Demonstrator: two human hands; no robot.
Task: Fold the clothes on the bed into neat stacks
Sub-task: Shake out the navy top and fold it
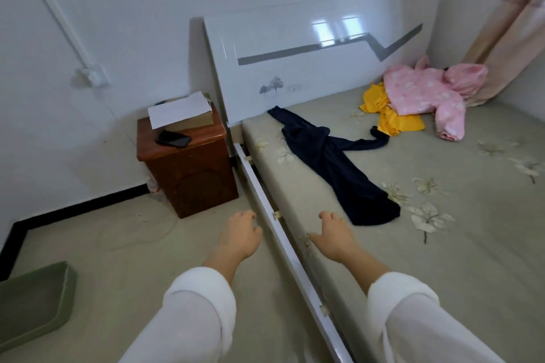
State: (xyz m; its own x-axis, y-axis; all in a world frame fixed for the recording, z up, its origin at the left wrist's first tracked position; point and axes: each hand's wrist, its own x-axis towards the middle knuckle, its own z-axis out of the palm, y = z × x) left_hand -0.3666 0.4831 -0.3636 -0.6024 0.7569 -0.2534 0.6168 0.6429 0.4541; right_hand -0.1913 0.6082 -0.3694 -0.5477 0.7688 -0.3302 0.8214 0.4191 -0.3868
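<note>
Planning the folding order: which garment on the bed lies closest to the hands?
The dark navy garment, sprawled along the bed's near edge just beyond the right hand. The yellow and pink ones lie far off by the headboard.

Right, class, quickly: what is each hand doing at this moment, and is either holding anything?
Left hand: empty, fingers loosely curled, over the floor beside the bed.
Right hand: open and empty, near the crumpled dark navy garment, not touching it.

Green tray [35, 300] cut by left edge; yellow garment [383, 109] partly under pink garment [424, 94].
</note>
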